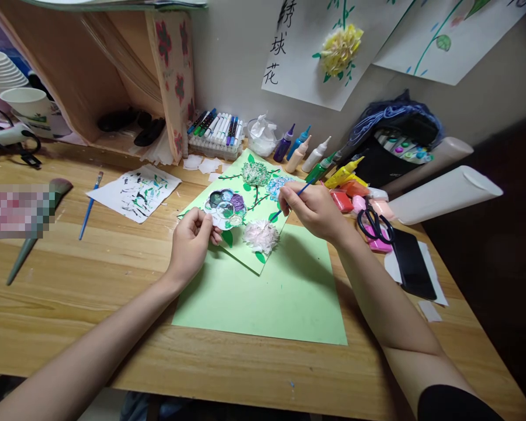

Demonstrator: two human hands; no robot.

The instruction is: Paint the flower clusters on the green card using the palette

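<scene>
My left hand (191, 242) grips the edge of a small round paint palette (222, 221), whose wells hold dark, green and purple paint. The palette is over the left part of a light green sheet (249, 263) decorated with raised paper flowers. A thin blue paintbrush (307, 185) is pinched in my right hand (313, 210), its tip at the sheet near a green painted leaf. Below the tip sits a pale pink flower (262, 236). A blue flower (278, 187) is partly hidden by my right fingers, and a green-white flower (255, 173) lies farther back.
A larger green sheet (267, 310) lies underneath. Paint bottles (298, 153), a marker box (214, 137) and a plastic bowl (263, 137) line the wall. On the right are scissors (376, 223) and a black phone (414, 263); on the left, a paint-smeared paper (142, 193) and another brush (87, 213).
</scene>
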